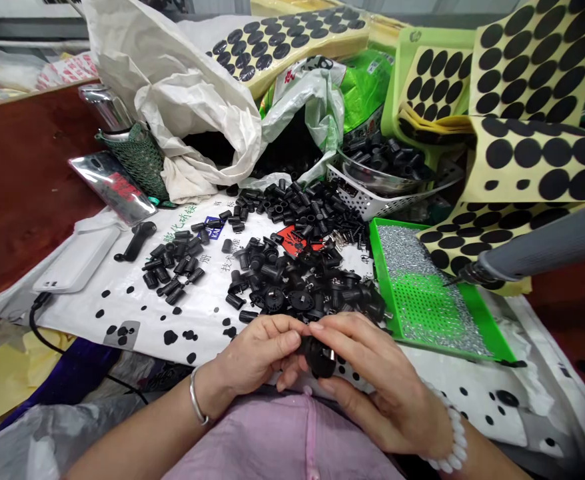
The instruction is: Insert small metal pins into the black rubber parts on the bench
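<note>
My left hand (255,353) and my right hand (367,380) hold a small black plastic part with a metal piece at its end (320,358) between their fingertips. Its far side is hidden by my fingers. Just beyond my hands lies a heap of black plastic plug-like parts (302,287) on a white printed sheet (122,327). A smaller group of black parts (172,267) lies to the left. The sheet also carries scattered black round pads.
To the right sits a green tray of small metal pins (425,293), with a grey-handled electric screwdriver (537,247) above it. A white basket (367,197) holds more black parts. Yellow sheets of black round pads (537,67) and a crumpled white sack (182,100) rise behind.
</note>
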Demonstrator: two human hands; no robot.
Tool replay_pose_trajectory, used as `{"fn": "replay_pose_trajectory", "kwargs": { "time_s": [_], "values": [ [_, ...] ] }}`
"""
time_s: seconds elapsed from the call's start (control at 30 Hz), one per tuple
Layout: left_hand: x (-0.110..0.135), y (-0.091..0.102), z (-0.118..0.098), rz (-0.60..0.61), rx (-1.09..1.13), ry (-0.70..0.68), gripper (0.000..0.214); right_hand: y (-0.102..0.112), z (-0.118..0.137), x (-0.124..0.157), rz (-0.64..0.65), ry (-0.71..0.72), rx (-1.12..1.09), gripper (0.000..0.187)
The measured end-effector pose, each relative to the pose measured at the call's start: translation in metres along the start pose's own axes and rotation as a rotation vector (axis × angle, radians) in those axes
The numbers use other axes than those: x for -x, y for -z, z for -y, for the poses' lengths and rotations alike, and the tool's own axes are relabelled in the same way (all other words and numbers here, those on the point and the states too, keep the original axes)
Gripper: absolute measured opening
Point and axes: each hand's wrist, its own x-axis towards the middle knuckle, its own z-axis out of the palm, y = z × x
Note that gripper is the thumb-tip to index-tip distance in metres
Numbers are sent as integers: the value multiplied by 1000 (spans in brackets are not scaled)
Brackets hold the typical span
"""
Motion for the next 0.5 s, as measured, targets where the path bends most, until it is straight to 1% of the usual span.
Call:
{"fn": "replay_pose_trajectory", "kwargs": {
  "time_s": [0.2, 0.37, 0.5],
  "values": [
    [3, -2, -2, -4, 37, 84, 37, 0, -3, 2, -18, -27, -42, 45],
    [3, 0, -1, -9, 25, 71, 37, 3, -5, 0, 3, -5, -11, 54],
    [5, -2, -3, -48, -89, 29, 39, 2, -6, -5, 24, 20, -33, 47]
  ]
}}
